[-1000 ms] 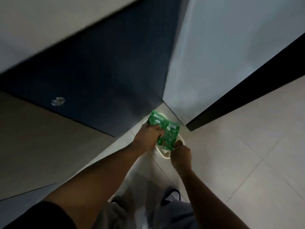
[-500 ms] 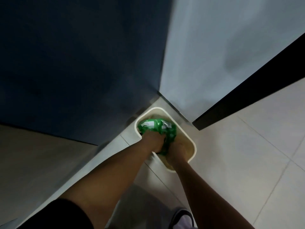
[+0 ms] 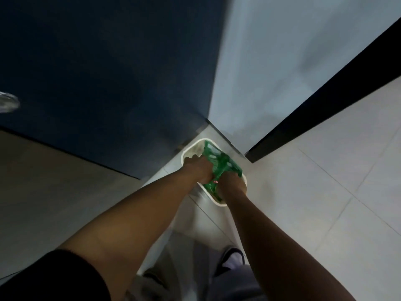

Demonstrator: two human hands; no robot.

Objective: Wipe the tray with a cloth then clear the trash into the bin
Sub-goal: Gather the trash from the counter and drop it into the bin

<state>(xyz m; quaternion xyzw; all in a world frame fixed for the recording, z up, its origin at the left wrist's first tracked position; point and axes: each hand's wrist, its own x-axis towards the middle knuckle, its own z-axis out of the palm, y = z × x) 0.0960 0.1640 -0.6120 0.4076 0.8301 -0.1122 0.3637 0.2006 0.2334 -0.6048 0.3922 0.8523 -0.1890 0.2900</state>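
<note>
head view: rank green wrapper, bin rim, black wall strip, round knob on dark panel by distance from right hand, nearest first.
From the right hand:
1. Green wrapper, gripped, at the hand.
2. Bin rim, just around it.
3. Black wall strip, up and right.
4. Round knob, far left edge.

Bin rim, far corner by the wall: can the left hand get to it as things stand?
Probably yes. The left hand grips the green wrapper at the bin mouth; the far rim lies bare just beyond it, but it would have to let go first.
</note>
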